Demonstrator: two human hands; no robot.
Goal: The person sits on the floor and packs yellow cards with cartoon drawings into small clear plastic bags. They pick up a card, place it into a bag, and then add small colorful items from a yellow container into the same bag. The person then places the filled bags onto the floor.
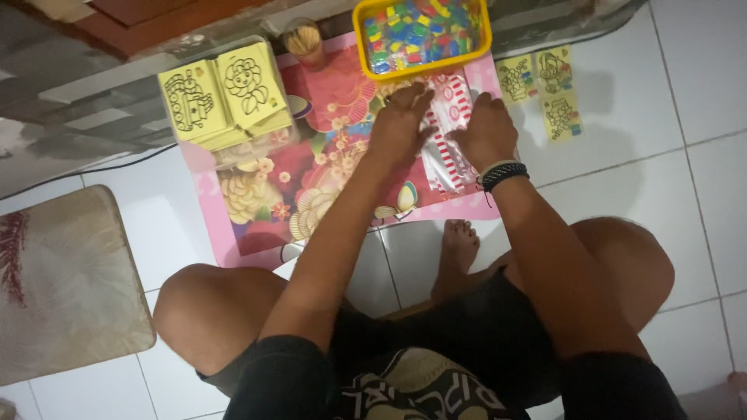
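- The left hand (pixel 398 124) and the right hand (pixel 486 128) pressed flat, fingers spread, on a striped bag (pixel 450 136).
- The bag lay on the pink mat (pixel 257 225), just below the yellow tray (pixel 359 39).
- Neither hand gripped it.

Both hands flat on a clear red-striped plastic bag (pixel 447 132), left hand (pixel 398 128) and right hand (pixel 489 134) side by side, on a pink flowery mat (pixel 311 167). Yellow tray (pixel 359 43) of colourful bits just above, yellow picture cards (pixel 222 97) off left.
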